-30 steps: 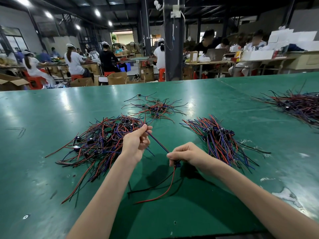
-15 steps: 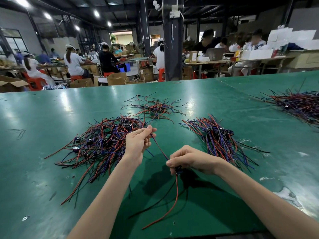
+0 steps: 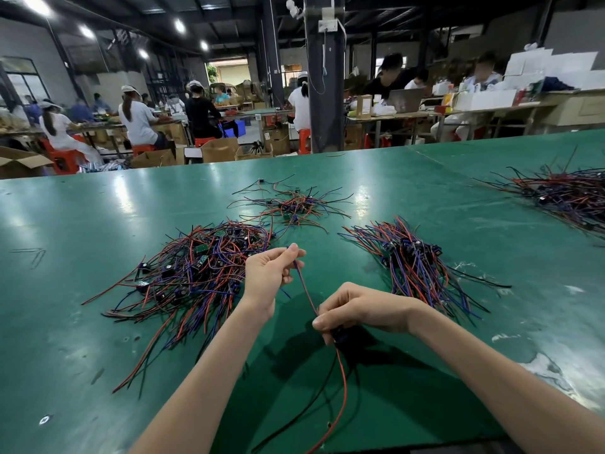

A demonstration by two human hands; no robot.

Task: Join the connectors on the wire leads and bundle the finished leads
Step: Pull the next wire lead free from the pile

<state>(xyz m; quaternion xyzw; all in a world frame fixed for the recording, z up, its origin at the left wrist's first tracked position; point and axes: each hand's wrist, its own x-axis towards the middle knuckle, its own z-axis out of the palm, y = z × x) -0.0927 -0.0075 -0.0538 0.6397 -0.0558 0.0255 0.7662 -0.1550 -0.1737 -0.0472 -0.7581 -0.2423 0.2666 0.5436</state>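
Observation:
My left hand [image 3: 269,276] pinches the upper end of a thin red and purple wire lead [image 3: 304,286] between thumb and fingertips. My right hand [image 3: 353,308] grips the same lead lower down, fingers curled round a small dark connector part [image 3: 340,337]. Red and black tails [image 3: 342,388] hang from it toward the table's near edge. A large loose pile of leads [image 3: 196,273] lies left of my left hand. An aligned pile of leads [image 3: 415,260] lies right of my right hand.
The green table [image 3: 98,355] also carries a small scattered pile of leads [image 3: 291,206] at the middle back and another heap [image 3: 569,194] at the far right. Beyond the table stand a dark pillar [image 3: 324,93] and seated workers at benches.
My left hand has risen a little with the wire end, so the lead now runs steeper. My right hand has sunk slightly, and the hanging tails have swung toward the near edge.

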